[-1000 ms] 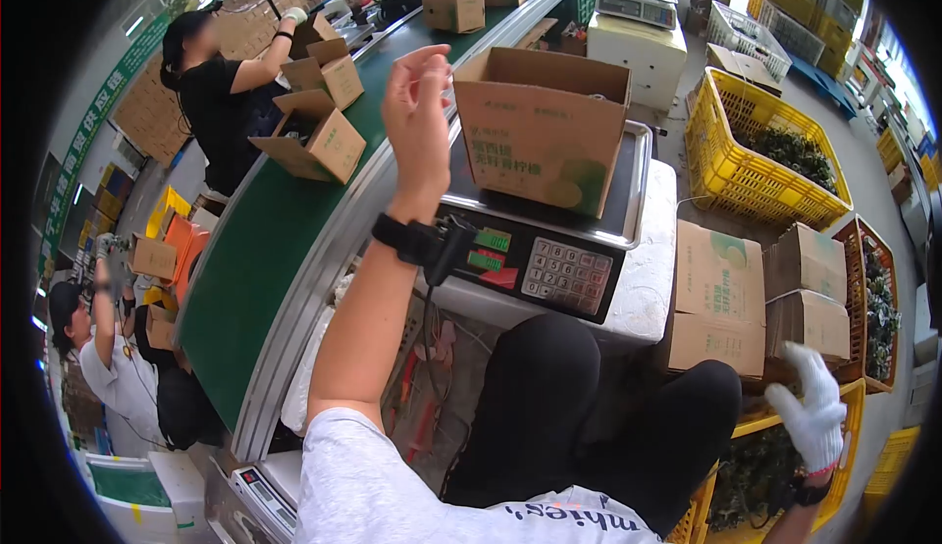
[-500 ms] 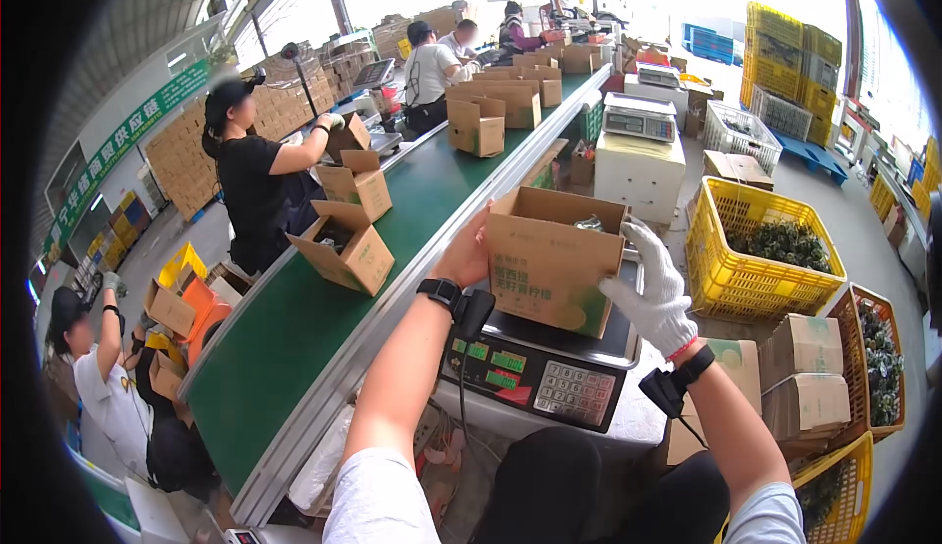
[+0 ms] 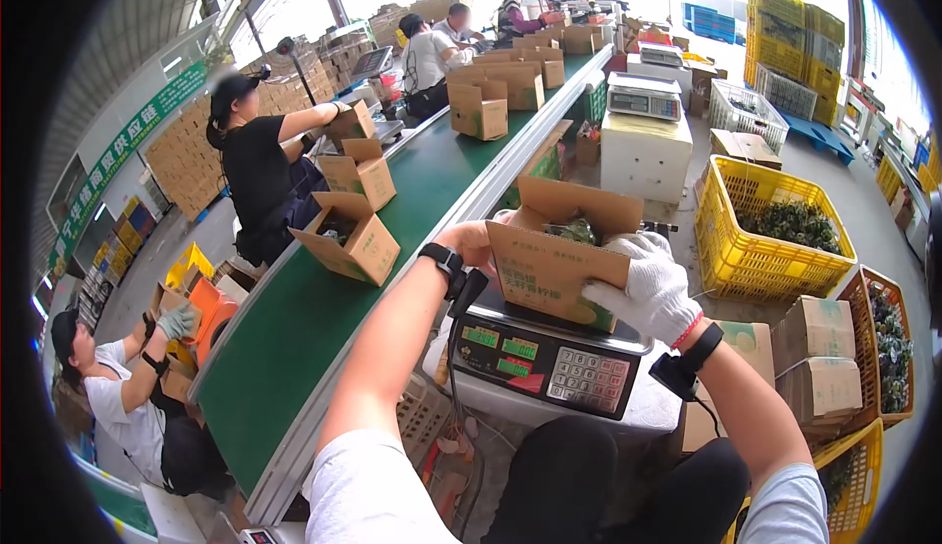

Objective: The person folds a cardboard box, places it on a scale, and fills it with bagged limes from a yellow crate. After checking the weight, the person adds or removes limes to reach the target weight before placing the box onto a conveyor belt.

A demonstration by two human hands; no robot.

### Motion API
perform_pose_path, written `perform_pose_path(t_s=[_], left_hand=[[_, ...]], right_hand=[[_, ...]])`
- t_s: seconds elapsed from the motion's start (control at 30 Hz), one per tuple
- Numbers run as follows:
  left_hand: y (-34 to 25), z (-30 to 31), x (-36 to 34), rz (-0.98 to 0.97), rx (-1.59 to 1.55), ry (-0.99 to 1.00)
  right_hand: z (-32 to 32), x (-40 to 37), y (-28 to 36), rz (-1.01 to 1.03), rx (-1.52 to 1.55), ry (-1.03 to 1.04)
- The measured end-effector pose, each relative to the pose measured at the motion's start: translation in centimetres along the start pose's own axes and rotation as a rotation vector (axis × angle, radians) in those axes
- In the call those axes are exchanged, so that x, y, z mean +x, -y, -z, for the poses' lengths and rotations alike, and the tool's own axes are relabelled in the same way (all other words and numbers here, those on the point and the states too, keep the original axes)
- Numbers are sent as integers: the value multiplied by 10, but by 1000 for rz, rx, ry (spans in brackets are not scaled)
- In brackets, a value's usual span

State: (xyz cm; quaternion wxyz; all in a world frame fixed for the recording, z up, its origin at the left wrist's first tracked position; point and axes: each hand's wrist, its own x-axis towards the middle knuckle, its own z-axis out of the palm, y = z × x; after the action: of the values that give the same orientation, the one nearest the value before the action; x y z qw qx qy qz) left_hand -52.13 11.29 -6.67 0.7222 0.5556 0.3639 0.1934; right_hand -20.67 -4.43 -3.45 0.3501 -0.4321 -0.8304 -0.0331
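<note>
An open cardboard box (image 3: 535, 274) with green print stands over the scale (image 3: 538, 365), its flaps raised and dark green goods in plastic showing inside. My left hand (image 3: 469, 242), bare, is at the box's left side, its fingers partly hidden behind the cardboard. Wrapped in a white glove, my right hand (image 3: 646, 287) grips the right side and corner of the box. The scale's green displays are lit below the box.
The green conveyor (image 3: 285, 348) on the left carries several open boxes (image 3: 361, 245). Yellow crates (image 3: 770, 274) of green goods and flattened cartons (image 3: 819, 348) stand at the right. Another scale (image 3: 643, 101) sits on a white block. Co-workers (image 3: 257, 152) are across the conveyor.
The box now leans toward me, showing more of its inside. My gloved right hand has closed in on the box's right side. My left hand has shifted slightly. The co-worker at lower left has moved.
</note>
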Motion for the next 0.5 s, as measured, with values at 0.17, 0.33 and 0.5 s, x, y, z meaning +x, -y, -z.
perform_pose_path(t_s=[0.17,0.33,0.5], left_hand=[[4,-5,-4,239,-10,-41],[-4,-36,-17,111,16,-183],[10,-24,-8,149,-134,-110]], right_hand=[[23,17,12,46,271,-67],[22,35,-5,89,18,205],[42,44,-2,133,-1,460]])
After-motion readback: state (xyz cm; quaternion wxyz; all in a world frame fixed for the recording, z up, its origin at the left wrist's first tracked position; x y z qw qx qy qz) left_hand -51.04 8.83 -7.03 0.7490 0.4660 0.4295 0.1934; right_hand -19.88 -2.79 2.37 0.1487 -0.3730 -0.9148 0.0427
